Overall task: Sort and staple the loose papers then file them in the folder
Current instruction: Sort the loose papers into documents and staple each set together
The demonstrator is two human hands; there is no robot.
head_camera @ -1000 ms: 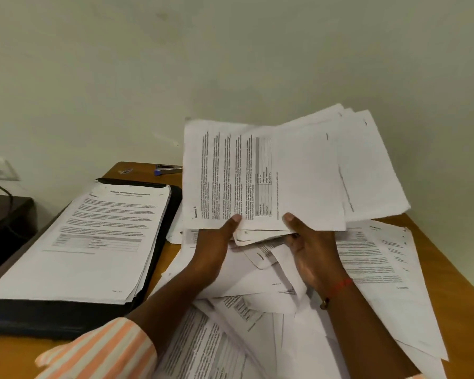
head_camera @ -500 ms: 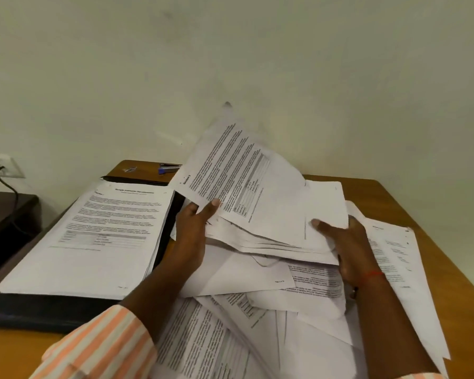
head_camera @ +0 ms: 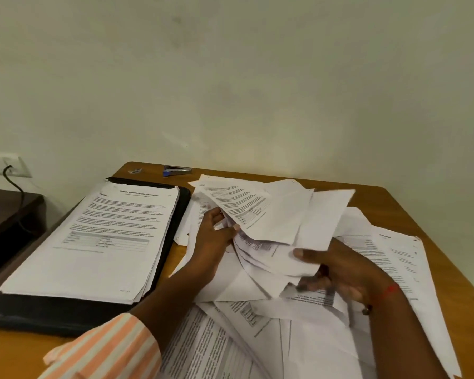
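Held bundle of sheets (head_camera: 282,214) sits lower than half a second ago, nearly flat on the loose papers (head_camera: 394,258) spread over the counter (head_camera: 411,212); a second ago it stood upright. Left grip (head_camera: 211,242) pinches the bundle's left edge, thumb on top, fingers under. Right grip (head_camera: 342,272) clamps the near right corner, thumb flat on the paper, fingers curled beneath, blurred. Open black folder (head_camera: 66,315) lies to the left with a sorted stack (head_camera: 107,228) in it. Stapler (head_camera: 177,170) at the counter's far edge, well apart from both grips.
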